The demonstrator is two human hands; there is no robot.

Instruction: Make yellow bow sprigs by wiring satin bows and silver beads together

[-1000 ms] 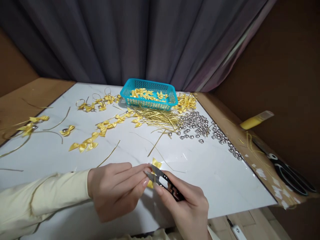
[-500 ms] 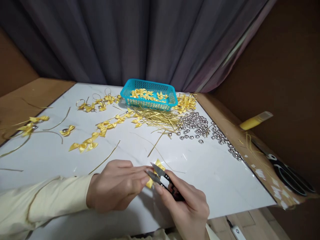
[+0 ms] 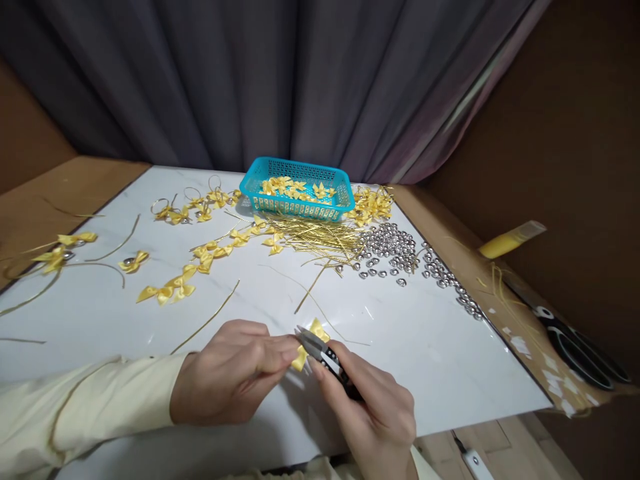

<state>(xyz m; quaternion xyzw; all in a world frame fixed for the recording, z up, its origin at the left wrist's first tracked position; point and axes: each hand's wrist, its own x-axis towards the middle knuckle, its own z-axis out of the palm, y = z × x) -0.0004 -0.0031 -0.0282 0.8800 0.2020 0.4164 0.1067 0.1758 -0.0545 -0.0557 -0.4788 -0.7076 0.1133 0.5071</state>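
Note:
My left hand (image 3: 235, 373) pinches a small yellow ribbon bow (image 3: 316, 331) near the front edge of the white board (image 3: 440, 353). My right hand (image 3: 373, 417) grips black thread snips (image 3: 325, 357), whose blades sit closed against the bow between my two hands. Both hands hover low over the board, almost touching each other.
A blue basket (image 3: 295, 189) with yellow bows stands at the back. In front of it lie gold wires (image 3: 320, 240), silver beads (image 3: 395, 250) and loose bows (image 3: 170, 288). Large black scissors (image 3: 575, 340) and a yellow tube (image 3: 510, 240) rest on the brown surface at the right.
The snips' blades, open half a second ago, have closed on the bow. My left hand shifted slightly toward the right hand.

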